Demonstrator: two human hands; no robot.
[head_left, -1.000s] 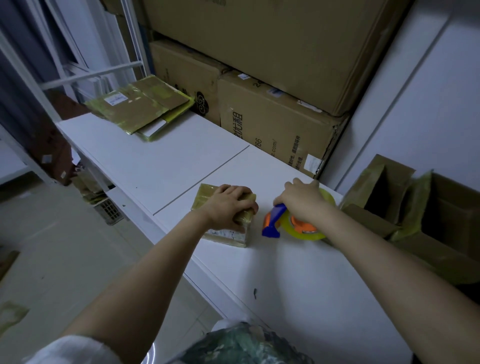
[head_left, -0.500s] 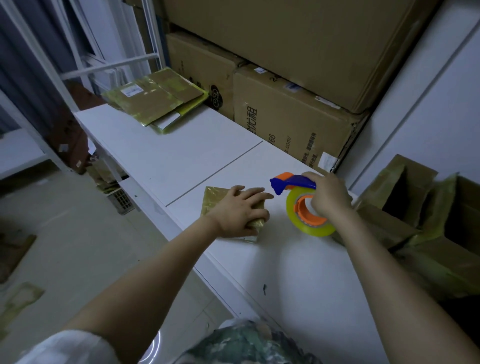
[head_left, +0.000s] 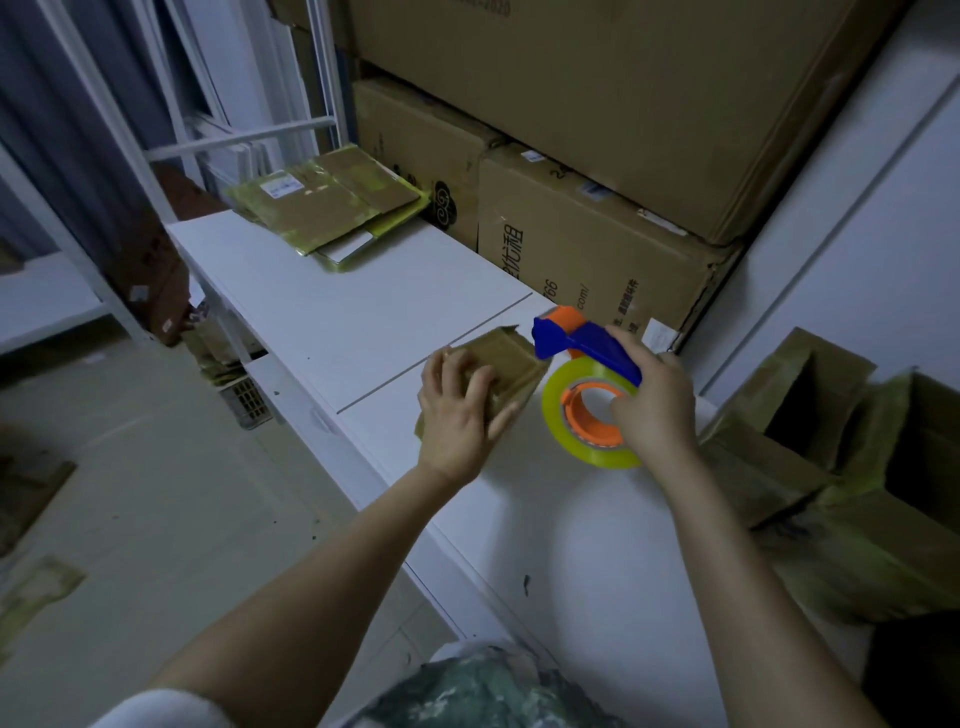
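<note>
Small taped parcel held tilted over the tabletop near its front edge, gripped by left hand, fingers curled over top and side. In right hand, tape dispenser clasped, blue cutter head just beside parcel's far corner; contact unclear in dim view. Judged mostly wrapped: another strip to lay and cut.

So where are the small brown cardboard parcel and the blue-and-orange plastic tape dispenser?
small brown cardboard parcel (head_left: 519, 358): head view, top face near its far corner.
blue-and-orange plastic tape dispenser (head_left: 587, 345): head view, blue handle.
</note>
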